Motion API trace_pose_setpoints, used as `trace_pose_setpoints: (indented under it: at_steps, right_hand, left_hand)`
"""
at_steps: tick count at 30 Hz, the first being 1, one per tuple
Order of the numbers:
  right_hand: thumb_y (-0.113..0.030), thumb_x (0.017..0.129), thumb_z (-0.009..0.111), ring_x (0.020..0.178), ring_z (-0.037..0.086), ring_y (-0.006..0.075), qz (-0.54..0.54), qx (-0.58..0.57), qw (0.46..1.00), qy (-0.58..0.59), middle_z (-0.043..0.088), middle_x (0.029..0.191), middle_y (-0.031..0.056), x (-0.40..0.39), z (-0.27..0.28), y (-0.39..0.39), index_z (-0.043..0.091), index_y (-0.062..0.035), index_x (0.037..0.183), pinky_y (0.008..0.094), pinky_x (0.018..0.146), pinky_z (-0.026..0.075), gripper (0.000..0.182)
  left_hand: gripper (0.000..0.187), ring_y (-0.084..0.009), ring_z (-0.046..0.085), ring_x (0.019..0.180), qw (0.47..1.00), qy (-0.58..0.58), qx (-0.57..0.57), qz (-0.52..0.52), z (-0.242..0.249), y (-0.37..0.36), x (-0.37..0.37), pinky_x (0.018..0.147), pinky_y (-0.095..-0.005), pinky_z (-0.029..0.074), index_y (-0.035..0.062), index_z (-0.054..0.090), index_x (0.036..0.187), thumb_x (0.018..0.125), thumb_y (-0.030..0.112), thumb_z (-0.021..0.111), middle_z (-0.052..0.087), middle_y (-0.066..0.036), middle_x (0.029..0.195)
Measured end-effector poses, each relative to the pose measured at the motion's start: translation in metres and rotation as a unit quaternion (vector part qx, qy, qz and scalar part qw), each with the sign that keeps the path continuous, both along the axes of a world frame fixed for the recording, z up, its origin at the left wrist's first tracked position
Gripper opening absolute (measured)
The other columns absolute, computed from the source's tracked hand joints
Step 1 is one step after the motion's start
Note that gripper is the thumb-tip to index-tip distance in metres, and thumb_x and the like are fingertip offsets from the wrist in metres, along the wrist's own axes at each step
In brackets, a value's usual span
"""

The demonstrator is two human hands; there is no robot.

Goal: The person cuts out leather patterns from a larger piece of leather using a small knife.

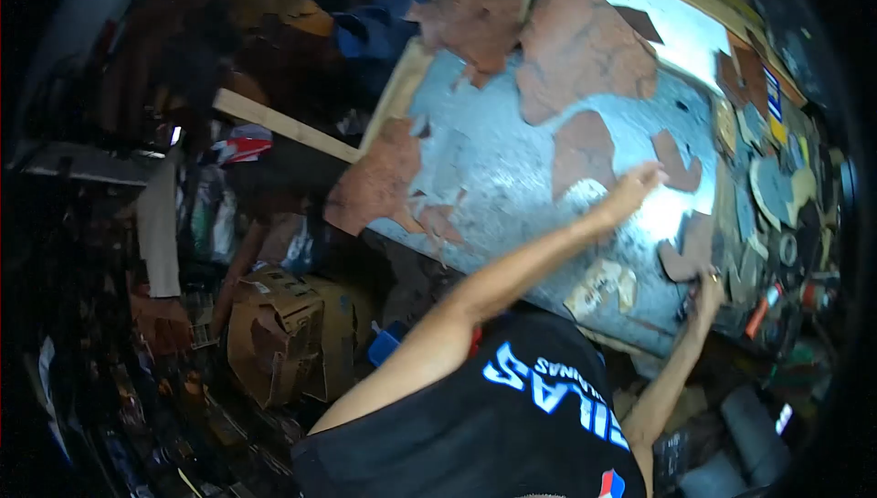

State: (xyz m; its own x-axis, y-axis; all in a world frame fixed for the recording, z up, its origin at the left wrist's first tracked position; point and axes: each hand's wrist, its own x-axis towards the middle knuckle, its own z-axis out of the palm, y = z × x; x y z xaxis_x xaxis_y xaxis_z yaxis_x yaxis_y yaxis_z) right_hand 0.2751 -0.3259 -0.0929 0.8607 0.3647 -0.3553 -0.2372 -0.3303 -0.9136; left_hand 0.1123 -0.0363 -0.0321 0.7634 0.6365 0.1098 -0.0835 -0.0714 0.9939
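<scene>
My left hand [639, 185] is over the metal-coloured tabletop [493, 215], fingers drawn together beside a curved brown cut piece [674, 162]; anything between them is too small to make out. Lower right, my right hand [709, 293] is closed at the lower edge of a brown hook-shaped piece [692, 247]. A brown piece with a pointed outline [583, 153] lies left of my left hand. Farther back is a large brown leather-like sheet [580, 50]. A pale, irregular piece [603, 288] rests near the front edge.
More brown sheets [375, 178] overhang the table's left side. Along the right edge are piled scraps and templates [776, 187], a roll of tape [787, 248] and a red-orange object [764, 309]. A torn cardboard box [283, 333] stands at lower left, near a wooden beam [283, 123].
</scene>
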Motion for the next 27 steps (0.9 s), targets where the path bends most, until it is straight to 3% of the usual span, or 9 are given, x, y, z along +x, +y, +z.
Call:
trace_pose_setpoints:
  at_steps: [3,6,9,11,13,14,18,23,27]
  right_hand:
    - [-0.027,0.086,0.063,0.054,0.049,0.0147,0.046,-0.204,0.972,-0.102,0.055,0.066,0.0037,0.008,0.003,-0.006,0.064,-0.0013,0.082,0.0349,0.048,0.039,0.026]
    - [-0.031,0.088,0.061,0.099,0.064,0.0451,0.037,-0.394,0.869,-0.298,0.066,0.105,0.0297,-0.037,0.063,0.028,0.062,0.0011,0.121,0.0472,0.085,0.050,0.046]
    - [-0.030,0.091,0.061,0.091,0.066,0.0420,0.119,-0.313,0.864,-0.376,0.067,0.099,0.0260,-0.089,0.084,0.036,0.061,-0.0032,0.124,0.0475,0.078,0.051,0.042]
    - [-0.027,0.089,0.066,0.085,0.066,0.0398,0.201,-0.255,0.898,-0.298,0.067,0.103,0.0221,-0.151,0.100,0.052,0.059,-0.0057,0.121,0.0464,0.076,0.053,0.039]
    - [-0.042,0.086,0.070,0.075,0.068,0.0324,0.328,-0.251,0.766,-0.493,0.051,0.138,0.0217,-0.190,0.061,0.038,0.051,-0.0122,0.133,0.0428,0.065,0.058,0.059]
    - [-0.043,0.079,0.075,0.095,0.067,0.0392,0.383,-0.348,0.808,-0.283,0.040,0.149,0.0196,-0.216,0.100,0.057,0.051,-0.0130,0.136,0.0455,0.080,0.055,0.069]
    - [-0.053,0.077,0.075,0.083,0.069,0.0409,0.467,-0.339,0.761,-0.298,0.024,0.155,0.0258,-0.253,0.094,0.057,0.034,-0.0191,0.148,0.0456,0.064,0.058,0.090]
    - [-0.053,0.077,0.075,0.089,0.068,0.0426,0.435,-0.351,0.774,-0.297,0.021,0.156,0.0252,-0.265,0.082,0.058,0.032,-0.0196,0.149,0.0471,0.070,0.058,0.091]
    - [-0.049,0.081,0.072,0.087,0.068,0.0420,0.445,-0.377,0.756,-0.298,0.023,0.156,0.0246,-0.276,0.085,0.057,0.032,-0.0190,0.149,0.0467,0.070,0.058,0.084]
  left_hand:
    - [0.034,-0.0299,0.062,0.108,0.976,0.168,0.107,0.083,-0.005,0.057,-0.060,0.093,-0.0386,0.048,0.0011,0.063,0.118,0.094,0.024,0.060,0.066,-0.017,0.113]
    - [0.033,-0.0357,0.065,0.100,0.912,0.242,0.300,0.145,-0.022,0.111,-0.117,0.086,-0.0425,0.051,-0.0012,0.065,0.116,0.089,0.017,0.063,0.067,-0.022,0.110]
    - [0.031,-0.0390,0.063,0.103,0.861,0.267,0.400,0.164,-0.028,0.125,-0.126,0.087,-0.0442,0.050,-0.0014,0.065,0.114,0.088,0.016,0.063,0.067,-0.024,0.107]
    - [0.034,-0.0413,0.061,0.104,0.848,0.335,0.405,0.070,-0.011,0.117,-0.113,0.089,-0.0454,0.049,-0.0004,0.063,0.117,0.088,0.017,0.063,0.065,-0.025,0.110]
    - [0.041,-0.0430,0.060,0.107,0.845,0.314,0.430,0.043,-0.020,0.120,-0.093,0.092,-0.0470,0.048,0.0000,0.059,0.122,0.088,0.020,0.065,0.063,-0.026,0.114]
    - [0.048,-0.0446,0.058,0.109,0.838,0.298,0.456,0.021,-0.025,0.123,-0.082,0.094,-0.0485,0.046,0.0005,0.055,0.127,0.087,0.024,0.066,0.061,-0.027,0.118]
    - [0.066,-0.0475,0.053,0.117,0.816,0.349,0.460,0.008,-0.035,0.140,-0.049,0.099,-0.0528,0.043,0.0031,0.045,0.135,0.083,0.034,0.072,0.057,-0.029,0.124]
    - [0.082,-0.0482,0.050,0.120,0.824,0.383,0.417,-0.022,-0.046,0.145,-0.022,0.101,-0.0536,0.041,0.0053,0.043,0.136,0.074,0.046,0.079,0.057,-0.029,0.126]
    - [0.085,-0.0432,0.045,0.128,0.819,0.434,0.374,-0.041,-0.056,0.166,0.000,0.106,-0.0510,0.038,0.0075,0.043,0.139,0.071,0.037,0.084,0.049,-0.025,0.137]
